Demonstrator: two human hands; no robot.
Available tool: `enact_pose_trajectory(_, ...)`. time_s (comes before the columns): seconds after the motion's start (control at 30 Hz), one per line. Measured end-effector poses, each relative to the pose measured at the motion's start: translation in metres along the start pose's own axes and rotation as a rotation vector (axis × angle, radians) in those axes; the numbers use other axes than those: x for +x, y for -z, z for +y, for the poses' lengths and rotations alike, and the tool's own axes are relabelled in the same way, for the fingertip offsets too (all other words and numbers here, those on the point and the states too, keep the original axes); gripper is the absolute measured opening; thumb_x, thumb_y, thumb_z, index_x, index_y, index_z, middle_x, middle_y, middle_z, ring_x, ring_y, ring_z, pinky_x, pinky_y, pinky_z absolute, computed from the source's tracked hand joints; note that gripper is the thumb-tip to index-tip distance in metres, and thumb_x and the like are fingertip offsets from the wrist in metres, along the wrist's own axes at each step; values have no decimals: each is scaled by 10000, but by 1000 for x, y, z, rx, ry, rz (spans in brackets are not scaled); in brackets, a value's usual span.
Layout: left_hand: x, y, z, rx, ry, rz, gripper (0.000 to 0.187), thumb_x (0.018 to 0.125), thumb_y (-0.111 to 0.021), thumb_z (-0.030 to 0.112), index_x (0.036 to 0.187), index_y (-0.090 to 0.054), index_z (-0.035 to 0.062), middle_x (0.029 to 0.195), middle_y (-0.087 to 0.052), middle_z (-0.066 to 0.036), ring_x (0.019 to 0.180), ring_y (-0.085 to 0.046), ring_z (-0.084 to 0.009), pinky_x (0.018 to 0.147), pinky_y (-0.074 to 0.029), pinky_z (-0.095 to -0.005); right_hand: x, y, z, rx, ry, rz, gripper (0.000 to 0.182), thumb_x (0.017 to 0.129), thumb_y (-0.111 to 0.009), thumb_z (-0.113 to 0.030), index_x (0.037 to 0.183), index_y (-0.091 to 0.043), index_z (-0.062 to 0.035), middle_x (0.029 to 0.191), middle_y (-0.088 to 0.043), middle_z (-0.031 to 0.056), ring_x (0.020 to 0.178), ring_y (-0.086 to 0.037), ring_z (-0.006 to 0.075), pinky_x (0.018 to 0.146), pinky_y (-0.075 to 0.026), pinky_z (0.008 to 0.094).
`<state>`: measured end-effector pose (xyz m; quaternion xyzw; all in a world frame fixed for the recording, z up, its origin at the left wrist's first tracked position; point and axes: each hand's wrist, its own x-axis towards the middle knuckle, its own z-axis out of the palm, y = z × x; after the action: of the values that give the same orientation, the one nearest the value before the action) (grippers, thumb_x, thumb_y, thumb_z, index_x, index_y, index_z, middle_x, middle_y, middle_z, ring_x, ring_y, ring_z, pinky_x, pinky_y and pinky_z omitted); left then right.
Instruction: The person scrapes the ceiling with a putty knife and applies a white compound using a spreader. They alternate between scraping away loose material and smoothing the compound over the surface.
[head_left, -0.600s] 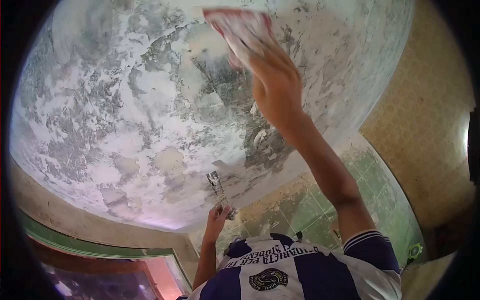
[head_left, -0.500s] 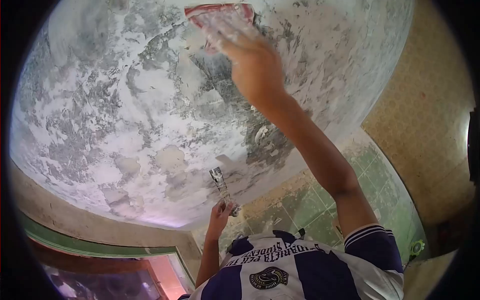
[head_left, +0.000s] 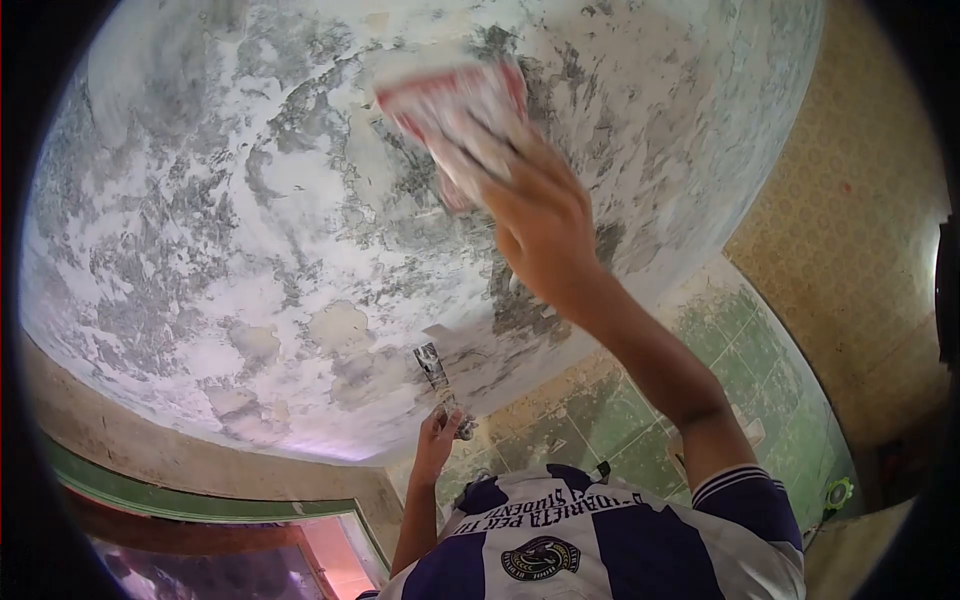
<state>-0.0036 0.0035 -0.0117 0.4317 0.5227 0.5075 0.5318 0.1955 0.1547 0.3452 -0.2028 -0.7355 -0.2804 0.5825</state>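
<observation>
A red tool with a broad flat blade, smeared with white material, (head_left: 455, 95) lies against the patchy grey and white wall (head_left: 270, 210). My right hand (head_left: 545, 215) is closed on it, the fingers spread over its whitened face; motion blurs both. Lower down, my left hand (head_left: 438, 432) grips the handle end of a narrow scraper (head_left: 432, 368), whose smeared metal part points up in front of the wall's lower part.
Green tiles (head_left: 610, 415) with pale smears lie below the wall. A patterned brown surface (head_left: 840, 180) is on the right. At the lower left is a green frame (head_left: 180, 495). A green flower-shaped object (head_left: 838, 493) sits at the lower right.
My right hand and the red tool have moved down the wall and slightly right. My left hand and the scraper have shifted only slightly.
</observation>
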Motion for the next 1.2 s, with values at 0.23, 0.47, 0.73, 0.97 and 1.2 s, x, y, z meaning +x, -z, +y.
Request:
enact_pose_trajectory(0.23, 5, -17, 24, 45, -34, -14, 296, 990, -648, 242, 820, -547, 22, 709, -436, 41, 666, -371, -73, 569, -324, -275, 6, -62, 10, -107, 116, -2, 379, 826, -645, -91, 1198, -690, -150, 1355, -596, 38, 1273, -526, 265, 1107, -411, 440)
enact_pose_trajectory(0.47, 3, -14, 31, 81, -89, -32, 275, 999, -637, 261, 891, -591, 12, 724, -475, 40, 685, -399, -69, 591, -344, -262, -116, 0, 4, -14, -9, -475, 479, 857, -629, -53, 1311, -638, -203, 1408, -563, 5, 1365, -471, 231, 1160, -389, 405)
enact_pose_trajectory(0.73, 7, -21, 36, 80, -10, -39, 297, 1002, -630, 267, 865, -585, 8, 729, -471, 43, 702, -418, -72, 612, -355, -260, 12, -12, 46, -185, 66, -117, 468, 854, -650, -94, 1306, -633, -211, 1432, -542, -13, 1363, -466, 225, 1135, -415, 402)
enact_pose_trajectory(0.97, 11, -13, 17, 104, -48, -16, 275, 1007, -621, 236, 870, -578, 1, 766, -516, 40, 707, -426, -70, 618, -358, -251, -75, -36, 32, -157, -16, -322, 576, 861, -581, 32, 1363, -594, -249, 1479, -514, -24, 1399, -439, 232, 1156, -388, 363)
enact_pose_trajectory(1.2, 4, -5, 22, 26, 27, -68, 216, 1024, -577, 225, 1020, -630, 15, 884, -654, -23, 789, -616, -99, 705, -495, -266, -123, 8, 24, -50, -75, -405, 471, 878, -619, -30, 1291, -641, -254, 1447, -540, -35, 1397, -437, 201, 1109, -450, 380)
